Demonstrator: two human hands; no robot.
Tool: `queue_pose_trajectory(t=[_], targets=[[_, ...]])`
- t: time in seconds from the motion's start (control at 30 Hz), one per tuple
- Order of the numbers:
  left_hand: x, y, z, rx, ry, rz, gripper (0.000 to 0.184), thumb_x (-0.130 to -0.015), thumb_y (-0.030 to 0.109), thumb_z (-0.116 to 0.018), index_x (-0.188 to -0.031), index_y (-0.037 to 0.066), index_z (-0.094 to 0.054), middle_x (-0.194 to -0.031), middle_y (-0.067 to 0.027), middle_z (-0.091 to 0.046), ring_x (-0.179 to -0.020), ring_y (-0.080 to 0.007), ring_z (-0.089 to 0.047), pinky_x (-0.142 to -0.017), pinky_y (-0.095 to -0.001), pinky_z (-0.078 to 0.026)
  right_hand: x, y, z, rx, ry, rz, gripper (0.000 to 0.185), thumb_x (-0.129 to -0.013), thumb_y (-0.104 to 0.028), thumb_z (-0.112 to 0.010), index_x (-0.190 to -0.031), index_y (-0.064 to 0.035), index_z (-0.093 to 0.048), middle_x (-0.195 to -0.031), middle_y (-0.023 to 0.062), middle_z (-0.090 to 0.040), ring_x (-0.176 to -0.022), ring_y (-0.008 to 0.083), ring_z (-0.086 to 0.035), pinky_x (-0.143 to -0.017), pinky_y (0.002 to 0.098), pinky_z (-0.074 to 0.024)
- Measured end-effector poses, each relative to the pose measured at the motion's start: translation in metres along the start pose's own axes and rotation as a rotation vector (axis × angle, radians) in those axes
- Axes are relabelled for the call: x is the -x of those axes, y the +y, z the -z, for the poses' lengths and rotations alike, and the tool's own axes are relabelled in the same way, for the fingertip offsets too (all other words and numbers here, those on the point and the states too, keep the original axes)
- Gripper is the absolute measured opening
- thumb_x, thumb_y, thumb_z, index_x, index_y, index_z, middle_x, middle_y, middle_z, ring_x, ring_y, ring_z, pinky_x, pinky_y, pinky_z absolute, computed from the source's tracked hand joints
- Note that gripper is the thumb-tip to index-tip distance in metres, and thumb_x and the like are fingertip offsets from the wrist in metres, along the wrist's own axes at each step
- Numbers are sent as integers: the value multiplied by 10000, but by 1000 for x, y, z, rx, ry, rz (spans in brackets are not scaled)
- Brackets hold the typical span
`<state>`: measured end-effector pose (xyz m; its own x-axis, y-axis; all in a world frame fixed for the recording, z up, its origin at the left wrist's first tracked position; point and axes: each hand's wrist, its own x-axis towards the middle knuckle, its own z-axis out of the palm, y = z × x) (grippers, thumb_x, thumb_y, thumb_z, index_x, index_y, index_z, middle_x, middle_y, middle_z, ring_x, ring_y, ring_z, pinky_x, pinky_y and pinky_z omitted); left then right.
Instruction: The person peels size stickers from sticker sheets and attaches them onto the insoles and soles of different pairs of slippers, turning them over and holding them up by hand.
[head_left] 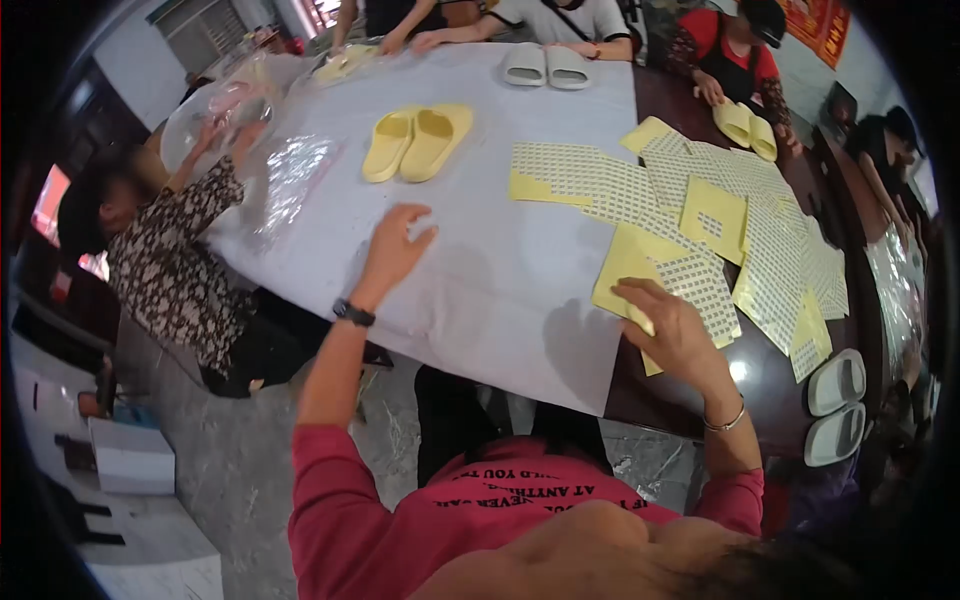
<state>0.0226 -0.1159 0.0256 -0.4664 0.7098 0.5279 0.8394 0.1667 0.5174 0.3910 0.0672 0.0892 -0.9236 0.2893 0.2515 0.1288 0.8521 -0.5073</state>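
My left hand [398, 245] is held over the white-covered table, fingers apart and nothing in it. Just beyond it lies a pair of yellow slippers [416, 143], side by side. My right hand [668, 328] is at the near corner of a yellow sticker sheet [630, 258], its fingers and thumb bent around the edge. The sheet is partly bare yellow, partly covered with small printed labels. Whether a single label is between my fingertips is too small to tell. More sticker sheets [775, 245] overlap in a spread to the right.
Grey-white slippers [547, 67] stand at the far edge, another pair [836, 408] at the right. At left, a person [180, 270] handles clear plastic bags [225, 110]. Across the table, a person in red [735, 60] holds yellow slippers [746, 130]. A plastic bag [290, 185] lies left.
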Motion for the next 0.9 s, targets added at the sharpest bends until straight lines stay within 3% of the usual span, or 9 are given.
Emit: queue_pose_trajectory(t=[0.07, 0.17, 0.3, 0.33, 0.37, 0.43, 0.57, 0.67, 0.9], targets=[[-42, -34, -6, -103, 4, 58, 359, -803, 203, -714, -1084, 5, -612, -1054, -167, -625, -977, -321, -587, -845, -394, -470, -1, -7, -6, 2, -5, -71, 347, -836, -137, -644, -1164, -35, -593, -1208, 153, -599, -985, 372, -616, -818, 409, -511], [-97, -133, -34, -141, 77, -35, 416, -819, 219, -694, -1122, -42, -580, -1093, -227, -601, -1050, -371, -550, -922, -424, -435, 1, 11, -27, -57, 10, 31, 320, -833, -168, -650, -1129, -53, -611, -1182, 131, -612, -963, 336, -633, -800, 395, -525], [-154, -215, -58, -344, 94, 135, 618, -825, 371, -695, -1239, -59, -535, -1214, -250, -570, -1124, -400, -532, -1002, -434, -401, 0, 33, -39, -33, 92, 83, 234, -847, -160, -644, -1054, -53, -625, -1116, 101, -628, -851, 312, -641, -719, 388, -529], [-163, -188, -52, -262, -4, 255, 637, -827, 425, -681, -1232, -48, -547, -1218, -248, -576, -1128, -404, -536, -997, -437, -408, 2, 35, -41, -67, 95, 73, 217, -854, -157, -640, -1043, -52, -626, -1088, 92, -633, -816, 306, -639, -704, 388, -526], [-172, -211, -55, -411, 29, 171, 649, -827, 472, -662, -1228, -28, -561, -1212, -235, -591, -1120, -405, -547, -964, -448, -434, 2, 34, -41, -45, 120, 22, 217, -854, -157, -640, -1043, -52, -626, -1088, 92, -633, -816, 306, -639, -704, 388, -526], [-185, -181, -54, -490, -37, 336, 573, -852, 485, -624, -1100, -32, -618, -1047, -242, -649, -953, -414, -617, -833, -471, -490, 2, 36, -43, -87, 96, 62, 200, -865, -155, -633, -1036, -52, -626, -1034, 79, -635, -776, 294, -632, -687, 383, -520], [-216, -228, -72, -402, 25, 245, 547, -858, 468, -625, -990, -63, -631, -963, -257, -650, -887, -424, -619, -759, -478, -483, 3, 39, -46, -79, 87, 41, 190, -869, -154, -632, -1031, -54, -626, -998, 77, -632, -764, 285, -626, -689, 378, -516], [-228, -247, -82, -577, 140, 142, 434, -829, 345, -661, -790, -85, -619, -801, -267, -635, -758, -455, -595, -670, -492, -455, 4, 40, -52, -126, 177, 123, 163, -849, -154, -631, -973, -47, -622, -893, 109, -621, -699, 317, -625, -617, 420, -501], [-245, -271, -95, -487, 231, 97, 263, -812, 170, -562, -816, -91, -598, -844, -299, -608, -798, -463, -577, -692, -472, -467, 6, 36, -48, -110, 185, 115, 117, -858, -154, -621, -921, -57, -628, -832, 105, -616, -671, 310, -616, -596, 418, -496]])
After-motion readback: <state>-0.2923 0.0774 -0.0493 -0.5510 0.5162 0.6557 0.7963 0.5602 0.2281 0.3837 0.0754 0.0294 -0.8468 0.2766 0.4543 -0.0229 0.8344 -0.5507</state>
